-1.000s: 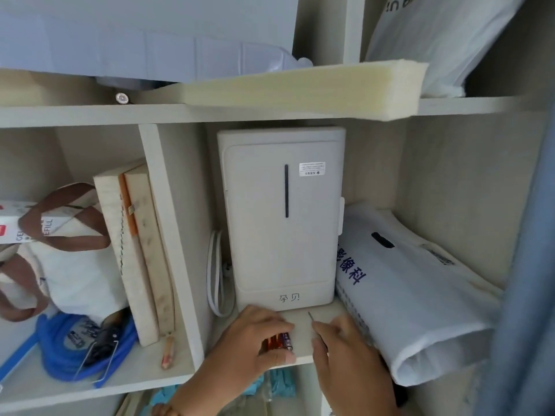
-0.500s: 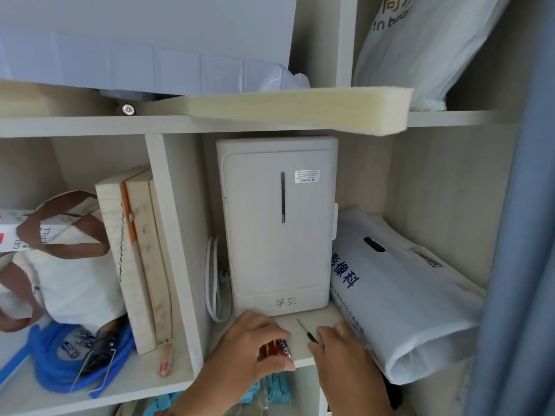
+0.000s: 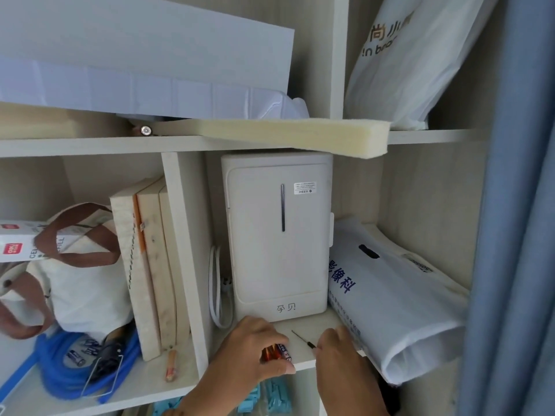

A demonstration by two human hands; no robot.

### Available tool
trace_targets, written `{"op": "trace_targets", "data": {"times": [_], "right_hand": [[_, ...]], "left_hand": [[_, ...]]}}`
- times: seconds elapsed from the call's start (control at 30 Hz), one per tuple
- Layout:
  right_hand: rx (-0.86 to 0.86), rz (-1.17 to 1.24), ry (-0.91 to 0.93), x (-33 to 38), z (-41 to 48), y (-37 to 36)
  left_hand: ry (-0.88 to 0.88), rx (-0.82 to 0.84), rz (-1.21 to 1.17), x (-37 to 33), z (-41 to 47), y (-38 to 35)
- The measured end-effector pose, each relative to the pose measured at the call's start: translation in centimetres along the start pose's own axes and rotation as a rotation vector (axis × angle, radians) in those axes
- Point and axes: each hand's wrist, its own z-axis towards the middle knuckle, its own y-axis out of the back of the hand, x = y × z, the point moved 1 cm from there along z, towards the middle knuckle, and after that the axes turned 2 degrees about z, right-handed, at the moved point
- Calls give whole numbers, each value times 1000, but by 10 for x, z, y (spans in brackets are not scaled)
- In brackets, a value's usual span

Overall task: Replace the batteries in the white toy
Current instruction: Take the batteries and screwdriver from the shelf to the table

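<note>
Head view: batteries (image 3: pixel 277 352) remain gripped in the left hand (image 3: pixel 255 349); the screwdriver (image 3: pixel 303 339) is now being gathered by the right hand (image 3: pixel 339 352) (closure cannot be told). Toy unseen.

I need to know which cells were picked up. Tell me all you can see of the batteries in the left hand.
The batteries are small slim cells, at least two, lying side by side on the shelf edge before the white box. Casings look orange-red and dark blue-purple with small print, metal caps at the right ends. The left hand covers their left parts, thumb below and fingers above. Their brand cannot be read.
</note>
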Motion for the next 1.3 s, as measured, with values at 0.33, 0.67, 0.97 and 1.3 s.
{"op": "trace_targets", "data": {"times": [0.33,0.67,0.97,1.3], "right_hand": [[112,104,-103,-3,-4,10],[124,101,-42,16,-3,54],[142,258,-29,26,-5,98],[200,399,123,42,-44,148]], "left_hand": [[-124,-79,32,6,-3,-7],[-126,-124,-14,-16,-5,24],[-36,-227,48,-49,-42,54],[148,-450,143,-101,-135,85]]}}
